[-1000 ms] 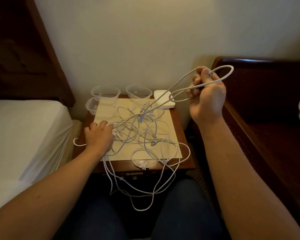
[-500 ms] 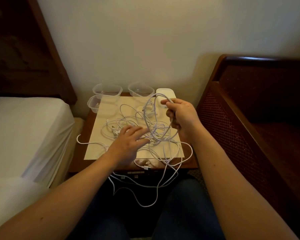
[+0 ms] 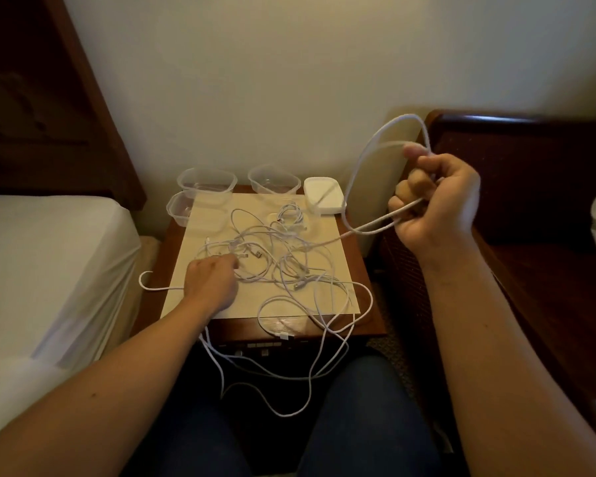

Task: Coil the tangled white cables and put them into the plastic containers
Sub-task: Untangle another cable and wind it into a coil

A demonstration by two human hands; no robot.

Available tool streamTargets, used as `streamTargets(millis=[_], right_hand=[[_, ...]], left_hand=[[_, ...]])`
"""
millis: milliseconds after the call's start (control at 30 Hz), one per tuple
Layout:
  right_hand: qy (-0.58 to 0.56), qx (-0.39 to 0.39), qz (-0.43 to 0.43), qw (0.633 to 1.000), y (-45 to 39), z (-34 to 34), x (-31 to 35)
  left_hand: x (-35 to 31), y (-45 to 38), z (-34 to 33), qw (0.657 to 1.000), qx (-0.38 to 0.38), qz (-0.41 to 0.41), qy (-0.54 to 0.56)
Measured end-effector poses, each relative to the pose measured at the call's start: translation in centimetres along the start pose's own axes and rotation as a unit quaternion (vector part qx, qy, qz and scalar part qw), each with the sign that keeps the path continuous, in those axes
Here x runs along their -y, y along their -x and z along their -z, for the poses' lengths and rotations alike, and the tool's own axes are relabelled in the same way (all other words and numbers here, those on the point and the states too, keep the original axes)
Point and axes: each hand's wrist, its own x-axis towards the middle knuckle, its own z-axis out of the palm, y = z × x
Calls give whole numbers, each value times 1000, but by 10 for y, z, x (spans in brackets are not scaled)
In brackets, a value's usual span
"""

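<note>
The three clear plastic containers (image 3: 207, 182) at the far left of the tabletop (image 3: 367, 325) look empty; one small coiled bundle (image 3: 290, 215) lies near them. Most coiling remains, by this view. Your left hand (image 3: 212, 280) rests on the tangled white cables (image 3: 289, 266); whether its fingers pinch a strand cannot be told. Your right hand (image 3: 434, 201), raised well right of the tangle, grips a loop (image 3: 369, 146) of one cable in curled fingers.
</note>
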Motion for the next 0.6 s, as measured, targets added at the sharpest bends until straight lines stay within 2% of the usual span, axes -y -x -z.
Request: streamTargets(millis=[67, 167, 333, 433, 500, 533, 600], right_hand=[[-25, -8, 13, 1000, -3, 3, 11], [59, -5, -23, 998, -7, 4, 15], [221, 26, -146, 964, -3, 0, -30], [286, 62, -195, 936, 5, -5, -55], [290, 80, -217, 929, 8, -7, -64], [277, 84, -224, 931, 9, -9, -67], [225, 87, -230, 943, 6, -11, -70]], left_hand=[[8, -4, 5, 998, 37, 49, -5], [7, -7, 11, 999, 45, 6, -18], [-27, 2, 13, 988, -80, -100, 90], [-45, 15, 14, 949, -150, -164, 222], [-54, 27, 19, 908, -161, -205, 327], [-59, 34, 21, 888, -136, -215, 384], [-68, 52, 26, 857, -22, -205, 472]])
